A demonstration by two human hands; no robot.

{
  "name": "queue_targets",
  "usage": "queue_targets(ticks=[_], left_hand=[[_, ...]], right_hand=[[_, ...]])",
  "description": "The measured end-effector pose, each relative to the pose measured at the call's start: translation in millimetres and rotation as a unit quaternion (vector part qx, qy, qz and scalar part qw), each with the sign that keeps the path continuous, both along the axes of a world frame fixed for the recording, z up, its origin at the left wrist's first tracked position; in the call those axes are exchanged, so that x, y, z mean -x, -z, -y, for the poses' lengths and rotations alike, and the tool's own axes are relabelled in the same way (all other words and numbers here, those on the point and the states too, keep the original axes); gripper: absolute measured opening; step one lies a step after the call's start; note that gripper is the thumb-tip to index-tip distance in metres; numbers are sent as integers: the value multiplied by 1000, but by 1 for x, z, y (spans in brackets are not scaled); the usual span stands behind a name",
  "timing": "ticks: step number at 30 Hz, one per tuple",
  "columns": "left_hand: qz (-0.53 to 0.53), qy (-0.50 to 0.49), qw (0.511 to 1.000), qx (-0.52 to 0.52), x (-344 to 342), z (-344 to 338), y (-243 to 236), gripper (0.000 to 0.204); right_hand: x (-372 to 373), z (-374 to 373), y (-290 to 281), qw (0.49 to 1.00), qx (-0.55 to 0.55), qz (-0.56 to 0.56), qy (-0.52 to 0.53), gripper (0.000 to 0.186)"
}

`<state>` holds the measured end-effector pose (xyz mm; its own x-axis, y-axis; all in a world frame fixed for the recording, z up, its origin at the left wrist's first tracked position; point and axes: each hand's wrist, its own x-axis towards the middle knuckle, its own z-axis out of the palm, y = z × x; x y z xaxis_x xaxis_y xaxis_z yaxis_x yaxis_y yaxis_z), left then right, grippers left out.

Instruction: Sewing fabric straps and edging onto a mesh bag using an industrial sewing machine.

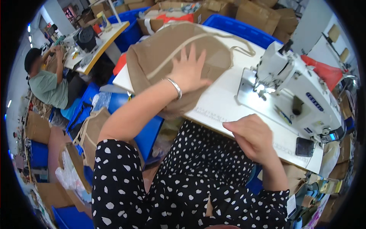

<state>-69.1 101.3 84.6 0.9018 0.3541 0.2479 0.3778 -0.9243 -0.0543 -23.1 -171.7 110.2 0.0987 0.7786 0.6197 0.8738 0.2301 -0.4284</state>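
Note:
A brown mesh-like fabric piece (152, 45) with a pale beige strip along it lies over the left part of the white sewing table (213, 103). Its lower end hangs past the table's near edge. My left hand (188, 72), fingers spread, lies flat on this cloth. At the table's near edge, my right hand (253, 137) is held with curled fingers and the thumb pointing left; whatever is inside the fingers, if anything, is hidden. Beyond it on the right stands a white sewing machine (293, 80), its lamp lighting the needle area. A beige strap (244, 49) loops from the fabric toward the machine.
A dark phone (305, 147) lies at the table's right end, near tweezers (284, 114) on the machine bed. Blue bins (244, 28) and cardboard boxes (259, 15) stand behind. More brown cloth (93, 133) hangs at left. A co-worker (49, 82) sits at another table, far left.

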Motion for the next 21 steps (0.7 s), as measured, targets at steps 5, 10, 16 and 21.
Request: queue_targets(ticks=[5,10,16,21], left_hand=[[-249,216,926,183,14,-76,13,89],[-436,117,840,301,38,-141,-29,60],[-66,125,971,195,17,-40,-21,67],[-190,175,953,157,-4,28,15,89]], right_hand=[[-43,20,57,995,66,-5,73,32],[-60,18,74,963,98,1,251,57],[1,-34,91,950,240,118,161,62],[19,-15,88,974,196,66,93,49]])
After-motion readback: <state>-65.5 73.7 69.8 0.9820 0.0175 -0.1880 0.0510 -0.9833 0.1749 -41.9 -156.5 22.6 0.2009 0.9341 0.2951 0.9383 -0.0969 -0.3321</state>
